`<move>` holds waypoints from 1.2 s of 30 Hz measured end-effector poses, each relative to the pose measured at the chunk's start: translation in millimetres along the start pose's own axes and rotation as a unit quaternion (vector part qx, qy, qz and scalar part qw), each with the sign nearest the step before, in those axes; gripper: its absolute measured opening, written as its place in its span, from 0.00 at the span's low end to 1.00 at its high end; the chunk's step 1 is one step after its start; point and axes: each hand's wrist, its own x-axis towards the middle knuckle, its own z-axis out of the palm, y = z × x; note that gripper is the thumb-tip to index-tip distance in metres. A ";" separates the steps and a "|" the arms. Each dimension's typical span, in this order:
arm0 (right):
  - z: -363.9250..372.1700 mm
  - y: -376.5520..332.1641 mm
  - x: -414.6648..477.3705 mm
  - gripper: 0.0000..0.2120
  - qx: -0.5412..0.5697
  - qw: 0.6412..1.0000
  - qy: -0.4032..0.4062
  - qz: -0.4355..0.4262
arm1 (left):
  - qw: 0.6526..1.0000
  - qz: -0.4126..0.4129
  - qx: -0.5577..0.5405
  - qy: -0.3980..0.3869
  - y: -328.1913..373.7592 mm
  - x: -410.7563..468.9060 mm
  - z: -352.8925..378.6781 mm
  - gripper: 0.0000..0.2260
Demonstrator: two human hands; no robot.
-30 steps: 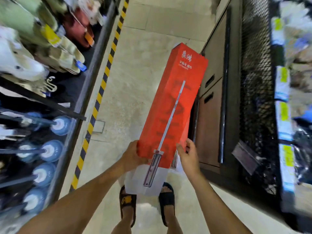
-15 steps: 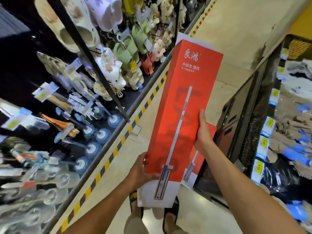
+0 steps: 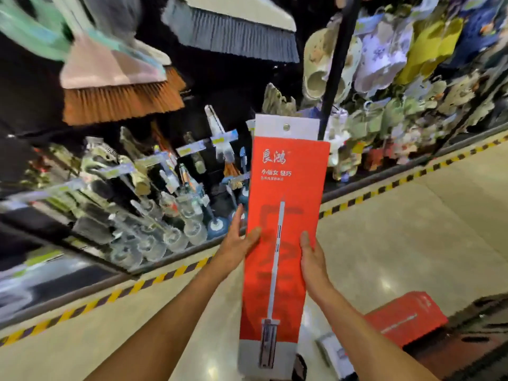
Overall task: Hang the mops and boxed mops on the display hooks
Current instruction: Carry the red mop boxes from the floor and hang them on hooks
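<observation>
Red mop box point(image 3: 286, 188) upright, contents unseen; left hand point(image 3: 236, 246), right hand point(image 3: 313, 259), each grip pinching an edge.

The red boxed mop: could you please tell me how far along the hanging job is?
Done: no red box visibly hung. In hand: left hand and right hand hold the boxed mop upright, its eyelet unhooked. Left: hang it, then the second red box on the floor.
</observation>
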 end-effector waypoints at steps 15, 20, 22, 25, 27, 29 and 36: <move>304.2 25.4 -187.6 0.25 -0.073 0.918 -0.389 -0.013 | 0.890 0.101 -0.123 0.428 -56.9 -239.6 -292.8 0.30; 421.8 -34.0 -236.6 0.51 -0.087 0.880 -0.434 -0.170 | 0.852 0.115 -0.114 0.497 -82.9 -330.1 -382.1 0.31; 472.0 -67.6 -262.9 0.48 -0.068 0.850 -0.471 -0.226 | 0.837 0.123 -0.108 0.522 -90.3 -362.7 -412.9 0.33; 542.1 -107.7 -309.2 0.47 -0.034 0.796 -0.527 -0.295 | 0.817 0.137 -0.095 0.552 -99.3 -406.4 -453.3 0.35; 586.0 -122.1 -339.3 0.50 -0.022 0.761 -0.562 -0.324 | 0.801 0.141 -0.089 0.575 -105.5 -432.6 -477.3 0.38; 627.5 -126.3 -367.1 0.54 -0.023 0.720 -0.602 -0.344 | 0.783 0.140 -0.088 0.599 -112.9 -456.5 -500.9 0.37; 751.3 -102.1 -446.5 0.54 -0.008 0.656 -0.700 -0.283 | 0.705 0.145 -0.112 0.685 -126.5 -521.2 -592.1 0.39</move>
